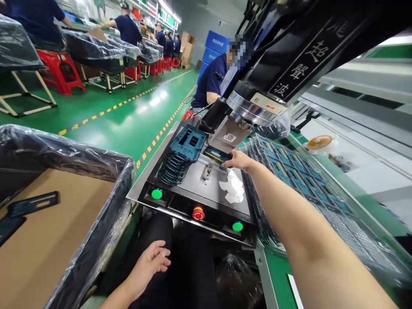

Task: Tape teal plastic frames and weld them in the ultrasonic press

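Observation:
My right hand [238,161] reaches forward with thumb and fingers closed on the right end of a dark plastic panel [216,155] with a yellow strip. That panel lies on the machine's table, right under the metal head [228,134] of an ultrasonic welding machine [280,64]. Above my lap, my left hand [153,259] hangs with loosely bent fingers apart and nothing in them. To the left of the panel stands a stack of dark teal plastic panels [185,148]. A crumpled white cloth or tissue [232,188] lies nearer to me, beside a small metal fixture [207,171].
Two green buttons [156,194] flank a red emergency stop [198,213] on the front edge. At right, clear trays [289,167] hold several panels. A plastic-lined bin [124,171] at left contains cardboard and dark parts. A co-worker [207,88] sits behind the machine; others work farther off.

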{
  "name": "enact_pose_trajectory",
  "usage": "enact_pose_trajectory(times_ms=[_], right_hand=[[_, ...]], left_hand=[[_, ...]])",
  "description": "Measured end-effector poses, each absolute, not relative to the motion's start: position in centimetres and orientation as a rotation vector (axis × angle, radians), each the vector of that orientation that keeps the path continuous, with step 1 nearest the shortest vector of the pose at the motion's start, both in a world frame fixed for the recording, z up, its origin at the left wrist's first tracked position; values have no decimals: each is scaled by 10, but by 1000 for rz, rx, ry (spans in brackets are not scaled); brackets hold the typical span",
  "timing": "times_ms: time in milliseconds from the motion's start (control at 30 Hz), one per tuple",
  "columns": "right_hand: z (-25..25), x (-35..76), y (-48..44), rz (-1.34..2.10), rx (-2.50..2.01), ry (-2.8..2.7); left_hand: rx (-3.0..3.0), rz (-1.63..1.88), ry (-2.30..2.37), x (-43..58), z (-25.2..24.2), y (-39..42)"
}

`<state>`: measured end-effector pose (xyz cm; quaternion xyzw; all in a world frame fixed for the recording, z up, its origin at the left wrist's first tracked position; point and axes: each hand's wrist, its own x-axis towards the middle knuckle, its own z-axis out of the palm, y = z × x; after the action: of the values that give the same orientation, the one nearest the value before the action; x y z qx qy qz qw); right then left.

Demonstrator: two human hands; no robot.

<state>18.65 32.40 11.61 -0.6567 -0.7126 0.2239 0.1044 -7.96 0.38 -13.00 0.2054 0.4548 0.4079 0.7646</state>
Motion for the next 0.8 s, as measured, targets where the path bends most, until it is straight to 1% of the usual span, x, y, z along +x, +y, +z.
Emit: enact_pose_trajectory(times_ms=[133,267,400,500,600,700,800], right_hand=[[116,184,336,858,-1873,-2043],[111,185,344,945,-1838,-1989],[100,195,351,1028,-1734,-2059],[94,198,350,878,-1754,-2149],[88,191,336,532,-1814,-2212],[80,177,299,168,-1748,-2150],[64,165,238,46,-1649,-2059]], left_hand=[[424,866,949,-81,-126,8],[418,845,948,-81,-122,10],[412,848,951,-81,-121,10],[414,843,963,-81,-122,10],[423,839,996,-78,-121,11],[432,849,1065,-74,-123,10],[506,911,1219,-74,-128,10]])
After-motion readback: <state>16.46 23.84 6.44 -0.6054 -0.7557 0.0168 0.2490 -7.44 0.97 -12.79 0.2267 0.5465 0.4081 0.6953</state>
